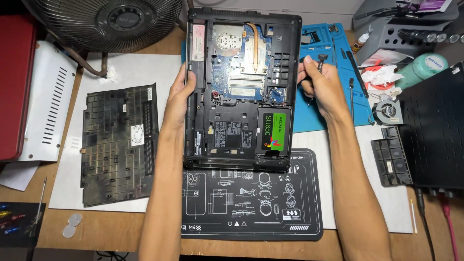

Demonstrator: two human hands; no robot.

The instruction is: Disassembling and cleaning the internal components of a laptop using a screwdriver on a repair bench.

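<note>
Left hand: the left hand (180,94) is clamped on the left edge of the opened laptop base (240,87), fingers curled over the rim, thumb along the outside.
Right hand: the right hand (320,83) is closed around a dark screwdriver (320,62), tip end up by the knuckles, just off the laptop's right edge.
Laptop: it lies bottom-up between the 2 hands, cover off, blue circuit board and a copper heat pipe showing in the upper half.
Drive label: below and inward of the right hand, a black rectangular drive (273,132) sits in the lower right bay, carrying a bright green rectangular sticker with a small red and blue mark.
Other stickers: a pale pink strip (198,36) runs up the chassis just above the left hand's fingertips; small white labels sit on the black plate below the board.
Removed cover: out past the left forearm lies the dusty black bottom panel (118,145), 1 white square sticker near its middle.
Mats: a black work mat (251,198) with white line drawings lies under the laptop's near edge, between the forearms; a blue mat (333,92) lies under the right hand.
Beyond the right hand: a small white glue bottle (360,42) with an orange label.
</note>
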